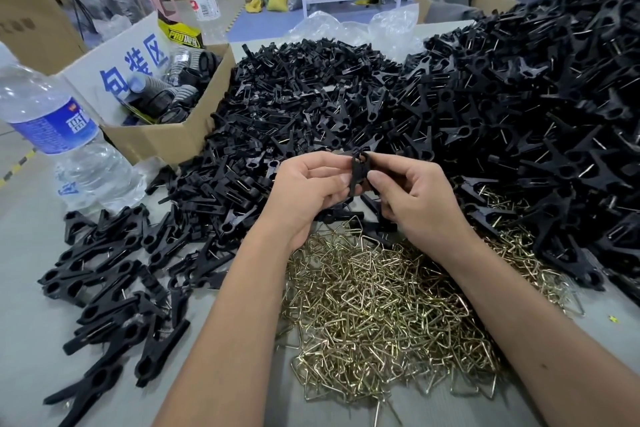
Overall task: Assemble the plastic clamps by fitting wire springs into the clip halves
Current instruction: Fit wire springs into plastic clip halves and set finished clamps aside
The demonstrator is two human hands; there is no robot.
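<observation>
Only the person's two arms are seen, from the fingertips back to the forearms. The left hand (308, 191) and the right hand (412, 198) are bare, as are both wrists just beyond the far edge of the pile of wire springs (381, 305). The nails are kept short and plain, as is shown by the thumbnails (375, 178) above that pile. The left forearm (225, 322) beside the pile and the right forearm (519, 322) across it are left uncovered as far as the lower edge of the view.
</observation>
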